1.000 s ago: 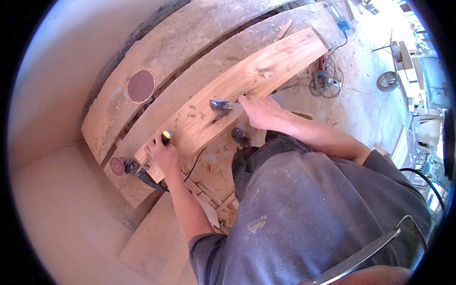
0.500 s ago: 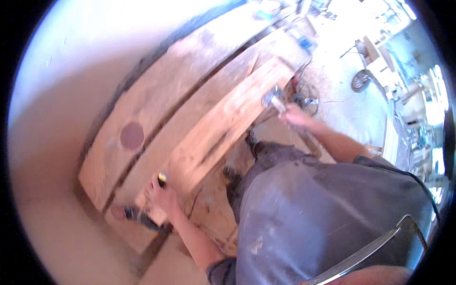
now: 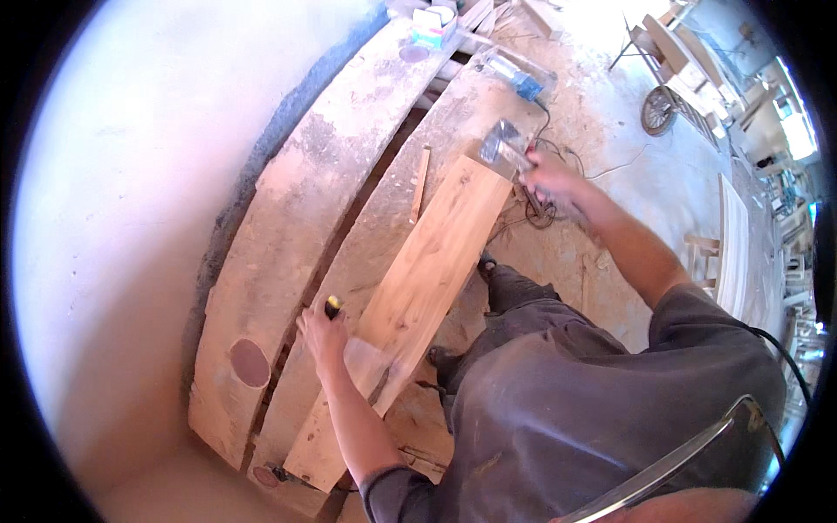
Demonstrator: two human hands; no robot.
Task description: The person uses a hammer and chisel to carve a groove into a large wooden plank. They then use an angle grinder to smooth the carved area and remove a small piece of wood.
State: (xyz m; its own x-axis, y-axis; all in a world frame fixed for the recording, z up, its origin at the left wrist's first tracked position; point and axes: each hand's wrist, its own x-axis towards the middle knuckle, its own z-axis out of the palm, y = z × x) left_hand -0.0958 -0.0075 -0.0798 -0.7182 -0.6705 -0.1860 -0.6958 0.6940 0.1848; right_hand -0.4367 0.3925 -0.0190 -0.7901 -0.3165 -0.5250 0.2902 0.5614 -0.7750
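Observation:
A long light-brown wooden plank (image 3: 436, 235) lies lengthwise on a worn bench (image 3: 261, 305); a dark crack shows near its closer end. My right hand (image 3: 554, 177) is closed around a tool with a broad greyish flat end, like a putty knife (image 3: 501, 141), at the plank's far end. Motion blurs that tool. My left hand (image 3: 323, 336) is closed on a yellow-and-black handle (image 3: 332, 306) over the plank's left edge. A pale blurred shape beside that hand looks like a blade, but I cannot tell for sure.
A thin wood strip (image 3: 420, 185) lies left of the plank. Reddish-brown sanding discs (image 3: 250, 363) lie on the bench. A blue power tool (image 3: 526, 85) with a cord rests at the far end. A spoked wheel (image 3: 659, 111) stands on the floor. A long gap runs between the bench boards.
My right hand with its tool has moved farther away, to the plank's far end. My left hand has shifted right along the plank. The whole view has swung too.

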